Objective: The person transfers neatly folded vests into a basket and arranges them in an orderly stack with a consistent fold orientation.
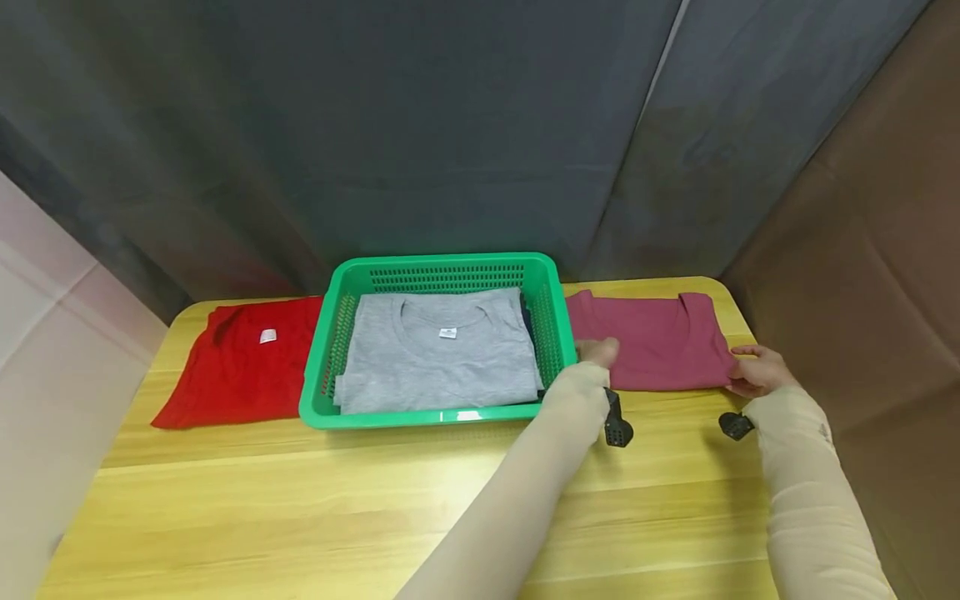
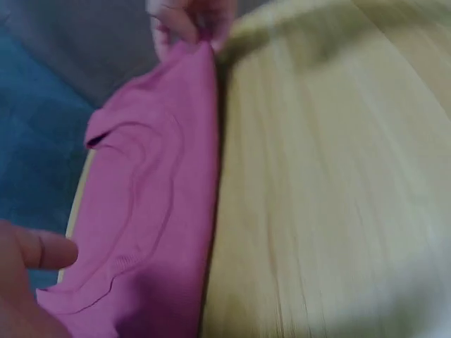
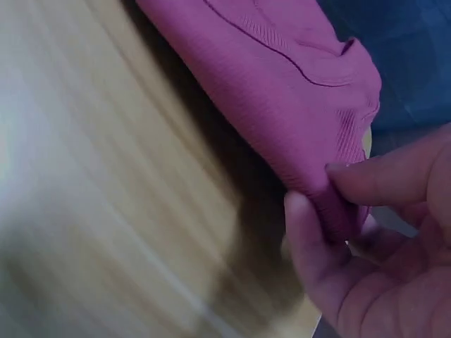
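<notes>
A folded mauve-pink T-shirt (image 1: 645, 342) lies on the table right of the green basket, its neckline facing the back. My right hand (image 1: 759, 371) pinches its front right corner; in the right wrist view, thumb and fingers (image 3: 304, 218) close on the folded fabric. At the shirt's left end, beside the basket, is my left hand (image 1: 597, 353). In the left wrist view its thumb (image 2: 49, 250) extends straight over the shirt, while its other fingers are hidden.
The green basket (image 1: 560, 308) holds a folded grey T-shirt (image 1: 442, 367) with dark fabric showing at its right side. A folded red shirt (image 1: 255, 367) lies left of the basket. Dark cloth (image 1: 450, 133) hangs behind the wooden table (image 1: 300, 517), and a brown panel (image 1: 885, 292) stands at right.
</notes>
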A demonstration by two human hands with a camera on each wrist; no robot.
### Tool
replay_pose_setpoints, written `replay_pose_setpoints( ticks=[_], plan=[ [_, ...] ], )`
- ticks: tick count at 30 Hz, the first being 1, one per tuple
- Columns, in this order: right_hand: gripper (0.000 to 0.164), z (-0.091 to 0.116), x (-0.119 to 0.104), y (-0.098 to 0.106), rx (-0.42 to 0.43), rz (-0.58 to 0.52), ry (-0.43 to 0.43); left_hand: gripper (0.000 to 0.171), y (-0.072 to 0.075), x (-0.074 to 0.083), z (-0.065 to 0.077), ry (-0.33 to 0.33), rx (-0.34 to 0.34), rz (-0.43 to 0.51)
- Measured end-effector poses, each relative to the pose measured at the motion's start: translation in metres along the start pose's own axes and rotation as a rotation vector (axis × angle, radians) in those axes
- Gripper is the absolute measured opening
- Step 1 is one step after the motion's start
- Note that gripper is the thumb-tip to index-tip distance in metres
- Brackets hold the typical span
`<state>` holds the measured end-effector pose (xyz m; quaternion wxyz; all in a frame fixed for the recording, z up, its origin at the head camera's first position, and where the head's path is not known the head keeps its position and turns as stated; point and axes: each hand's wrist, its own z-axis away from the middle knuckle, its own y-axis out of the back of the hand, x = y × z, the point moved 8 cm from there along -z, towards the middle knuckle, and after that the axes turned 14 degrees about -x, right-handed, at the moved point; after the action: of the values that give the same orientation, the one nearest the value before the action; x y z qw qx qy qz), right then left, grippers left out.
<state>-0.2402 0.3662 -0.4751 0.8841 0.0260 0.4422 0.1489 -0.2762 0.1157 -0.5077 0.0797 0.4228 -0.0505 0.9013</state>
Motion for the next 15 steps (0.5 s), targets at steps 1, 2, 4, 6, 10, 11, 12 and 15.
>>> replay_pose_setpoints(
  ticks=[1, 2, 4, 6, 10, 11, 12, 15],
  plan=[
    [0.062, 0.000, 0.002, 0.000, -0.006, 0.035, -0.014, 0.074, 0.001, 0.005, 0.017, 0.019, -0.007, -0.014],
    [0.064, -0.001, 0.004, 0.000, -0.008, 0.066, -0.029, 0.074, 0.002, 0.008, 0.029, 0.026, -0.001, -0.018],
    [0.067, -0.003, 0.006, -0.001, 0.006, 0.126, -0.051, 0.074, 0.004, 0.014, 0.047, 0.024, 0.018, -0.021],
    [0.069, -0.007, 0.007, -0.001, 0.047, 0.155, -0.055, 0.074, 0.005, 0.020, 0.057, 0.002, 0.028, -0.043],
    [0.074, -0.013, 0.001, -0.001, 0.123, 0.210, -0.045, 0.071, 0.007, 0.028, 0.062, -0.034, 0.049, -0.057],
    [0.075, -0.014, 0.000, 0.000, 0.136, 0.222, -0.044, 0.070, 0.008, 0.029, 0.062, -0.036, 0.052, -0.048],
    [0.076, -0.015, -0.002, 0.000, 0.138, 0.244, -0.047, 0.070, 0.009, 0.029, 0.062, -0.031, 0.050, -0.036],
    [0.077, -0.016, -0.006, -0.002, 0.119, 0.293, -0.048, 0.070, 0.011, 0.029, 0.063, -0.009, 0.035, -0.046]
  ],
)
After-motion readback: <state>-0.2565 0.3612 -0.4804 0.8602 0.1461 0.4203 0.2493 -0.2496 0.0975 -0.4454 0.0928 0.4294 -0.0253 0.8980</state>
